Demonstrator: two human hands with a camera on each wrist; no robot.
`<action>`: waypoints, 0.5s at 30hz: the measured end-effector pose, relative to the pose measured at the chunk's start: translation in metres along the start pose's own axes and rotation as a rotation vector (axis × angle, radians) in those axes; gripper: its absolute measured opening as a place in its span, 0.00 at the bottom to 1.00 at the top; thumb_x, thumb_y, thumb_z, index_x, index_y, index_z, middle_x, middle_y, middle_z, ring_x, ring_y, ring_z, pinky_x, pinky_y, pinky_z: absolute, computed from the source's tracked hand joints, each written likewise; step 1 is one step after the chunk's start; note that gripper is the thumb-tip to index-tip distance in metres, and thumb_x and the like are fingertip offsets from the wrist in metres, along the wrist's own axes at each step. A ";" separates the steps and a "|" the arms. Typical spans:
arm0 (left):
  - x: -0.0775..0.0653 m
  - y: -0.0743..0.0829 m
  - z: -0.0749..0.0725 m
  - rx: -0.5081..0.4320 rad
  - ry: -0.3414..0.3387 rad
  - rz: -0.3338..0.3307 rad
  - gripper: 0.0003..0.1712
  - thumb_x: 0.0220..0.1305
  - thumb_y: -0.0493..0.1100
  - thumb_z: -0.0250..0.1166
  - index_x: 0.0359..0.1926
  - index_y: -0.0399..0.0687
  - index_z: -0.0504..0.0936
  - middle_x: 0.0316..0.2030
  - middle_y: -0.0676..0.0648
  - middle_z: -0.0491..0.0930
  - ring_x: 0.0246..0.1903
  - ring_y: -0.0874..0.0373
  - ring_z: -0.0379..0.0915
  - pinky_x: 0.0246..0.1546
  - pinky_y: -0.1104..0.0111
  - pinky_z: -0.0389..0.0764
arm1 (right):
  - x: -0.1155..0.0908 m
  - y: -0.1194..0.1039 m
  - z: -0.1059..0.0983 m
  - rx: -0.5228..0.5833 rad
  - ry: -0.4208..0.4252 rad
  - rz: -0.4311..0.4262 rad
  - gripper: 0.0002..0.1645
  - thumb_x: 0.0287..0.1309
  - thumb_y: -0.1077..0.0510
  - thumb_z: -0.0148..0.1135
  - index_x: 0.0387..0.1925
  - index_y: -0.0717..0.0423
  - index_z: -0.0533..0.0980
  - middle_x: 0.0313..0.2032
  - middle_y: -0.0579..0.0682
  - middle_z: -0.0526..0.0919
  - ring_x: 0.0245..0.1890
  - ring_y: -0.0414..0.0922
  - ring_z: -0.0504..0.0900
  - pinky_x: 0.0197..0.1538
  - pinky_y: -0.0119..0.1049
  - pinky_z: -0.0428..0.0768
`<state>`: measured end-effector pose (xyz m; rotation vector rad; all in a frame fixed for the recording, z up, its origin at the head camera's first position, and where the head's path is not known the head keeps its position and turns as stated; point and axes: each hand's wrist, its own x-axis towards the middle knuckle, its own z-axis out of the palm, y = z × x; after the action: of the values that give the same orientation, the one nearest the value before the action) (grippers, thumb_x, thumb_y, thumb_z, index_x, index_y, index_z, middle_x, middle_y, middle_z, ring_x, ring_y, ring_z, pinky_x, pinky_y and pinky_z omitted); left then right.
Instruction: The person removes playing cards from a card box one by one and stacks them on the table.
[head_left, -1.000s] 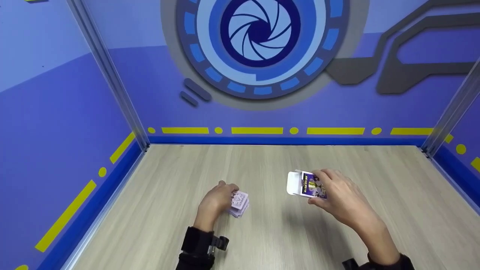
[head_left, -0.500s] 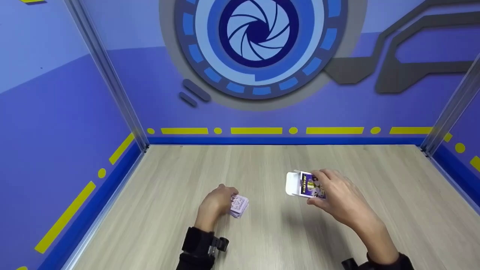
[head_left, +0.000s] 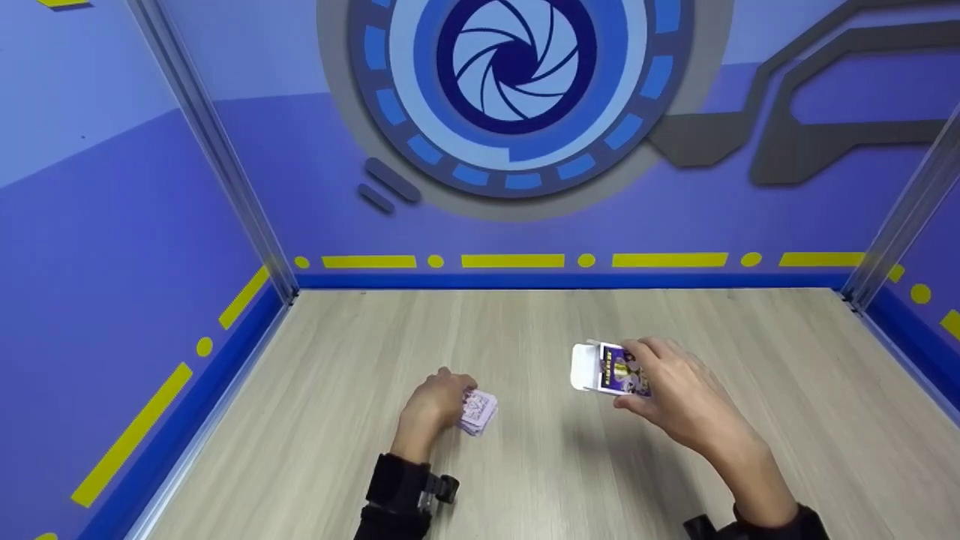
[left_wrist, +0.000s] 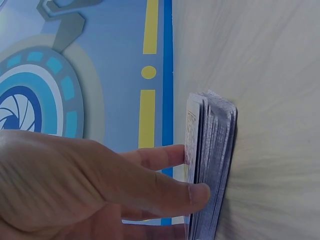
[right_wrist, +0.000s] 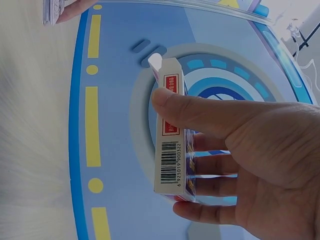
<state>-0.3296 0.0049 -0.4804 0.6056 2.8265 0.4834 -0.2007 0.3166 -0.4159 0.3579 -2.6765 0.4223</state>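
Observation:
My left hand (head_left: 436, 405) grips a deck of playing cards (head_left: 478, 412) low over the table, left of centre. In the left wrist view the thumb presses along the edges of the deck (left_wrist: 212, 150), whose cards are stacked slightly unevenly. To the right, my right hand (head_left: 679, 386) holds a card box (head_left: 624, 370) above the table, its white end flap (head_left: 585, 367) folded out toward the left. The right wrist view shows a barcode on the narrow side of the box (right_wrist: 170, 160), with the thumb on that side and the fingers around the other.
Both hands are over a light wood-grain table (head_left: 525, 322). A blue-purple panel (head_left: 465, 232) with yellow dashes closes the back, and another panel (head_left: 112, 300) stands at the left. Metal posts (head_left: 225, 157) mark the corners.
Both hands keep almost the same places, the left on the deck and the right on the box. Only a slight shift of the head view shows.

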 end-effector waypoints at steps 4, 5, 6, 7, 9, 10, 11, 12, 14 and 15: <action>-0.001 0.001 -0.002 -0.013 -0.005 -0.002 0.28 0.55 0.24 0.67 0.58 0.45 0.85 0.47 0.38 0.78 0.39 0.49 0.71 0.42 0.54 0.77 | 0.001 0.000 -0.001 0.000 0.003 -0.002 0.43 0.42 0.54 0.87 0.58 0.64 0.77 0.51 0.58 0.82 0.48 0.55 0.81 0.49 0.56 0.81; -0.001 0.001 -0.002 -0.017 -0.006 -0.005 0.29 0.56 0.24 0.68 0.59 0.46 0.85 0.47 0.38 0.77 0.39 0.50 0.71 0.42 0.55 0.77 | 0.001 0.000 -0.001 0.000 0.003 -0.002 0.43 0.42 0.54 0.87 0.59 0.64 0.77 0.51 0.59 0.82 0.48 0.55 0.81 0.49 0.56 0.81; -0.002 0.002 -0.003 -0.021 -0.007 -0.008 0.31 0.55 0.24 0.69 0.60 0.46 0.84 0.48 0.38 0.77 0.39 0.50 0.70 0.42 0.55 0.77 | 0.001 0.000 -0.001 -0.001 0.003 -0.001 0.43 0.42 0.54 0.87 0.59 0.64 0.77 0.51 0.59 0.82 0.48 0.55 0.81 0.49 0.56 0.81; -0.002 0.002 -0.003 -0.021 -0.010 -0.009 0.32 0.55 0.24 0.69 0.61 0.47 0.84 0.50 0.37 0.77 0.39 0.50 0.71 0.42 0.56 0.77 | 0.001 0.000 -0.001 0.000 0.004 0.000 0.43 0.42 0.54 0.87 0.59 0.64 0.77 0.51 0.59 0.82 0.48 0.55 0.81 0.49 0.57 0.80; -0.003 0.002 -0.004 -0.030 -0.016 -0.016 0.34 0.55 0.24 0.70 0.64 0.47 0.82 0.54 0.36 0.76 0.41 0.49 0.72 0.43 0.55 0.78 | 0.001 0.000 -0.001 -0.001 0.002 0.002 0.43 0.42 0.54 0.86 0.59 0.64 0.77 0.51 0.59 0.82 0.49 0.56 0.81 0.50 0.57 0.80; -0.004 0.002 -0.005 -0.035 -0.018 -0.026 0.35 0.56 0.24 0.69 0.65 0.48 0.81 0.57 0.35 0.75 0.44 0.47 0.74 0.46 0.55 0.78 | 0.001 0.000 -0.001 -0.004 0.001 0.001 0.43 0.42 0.54 0.87 0.59 0.63 0.77 0.51 0.59 0.82 0.49 0.56 0.81 0.50 0.57 0.80; -0.005 0.002 -0.006 -0.040 -0.017 -0.036 0.35 0.56 0.24 0.69 0.66 0.48 0.81 0.60 0.34 0.74 0.48 0.46 0.75 0.48 0.54 0.79 | 0.001 0.000 -0.001 -0.007 0.000 0.000 0.43 0.42 0.54 0.87 0.59 0.63 0.77 0.51 0.59 0.82 0.49 0.56 0.81 0.50 0.57 0.80; -0.006 0.002 -0.008 -0.043 -0.015 -0.044 0.36 0.56 0.24 0.68 0.66 0.47 0.80 0.63 0.33 0.73 0.51 0.44 0.76 0.50 0.53 0.79 | 0.001 0.000 -0.001 -0.010 -0.001 0.001 0.43 0.41 0.54 0.87 0.59 0.63 0.77 0.51 0.59 0.82 0.49 0.56 0.81 0.50 0.57 0.80; -0.007 0.000 -0.012 -0.054 -0.005 -0.062 0.37 0.55 0.23 0.67 0.67 0.46 0.79 0.66 0.32 0.70 0.56 0.42 0.75 0.54 0.51 0.78 | 0.000 -0.001 0.000 -0.016 -0.001 0.002 0.43 0.41 0.54 0.87 0.59 0.63 0.77 0.51 0.59 0.82 0.49 0.56 0.81 0.50 0.57 0.80; -0.008 0.000 -0.014 -0.062 0.005 -0.069 0.38 0.55 0.23 0.67 0.68 0.45 0.78 0.67 0.32 0.69 0.58 0.42 0.74 0.56 0.51 0.77 | 0.000 -0.001 -0.001 -0.019 0.001 0.003 0.43 0.41 0.54 0.87 0.59 0.62 0.77 0.51 0.59 0.82 0.49 0.56 0.81 0.50 0.57 0.80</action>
<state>-0.3266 -0.0026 -0.4666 0.4937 2.8146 0.5579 -0.2002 0.3159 -0.4152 0.3484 -2.6788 0.3973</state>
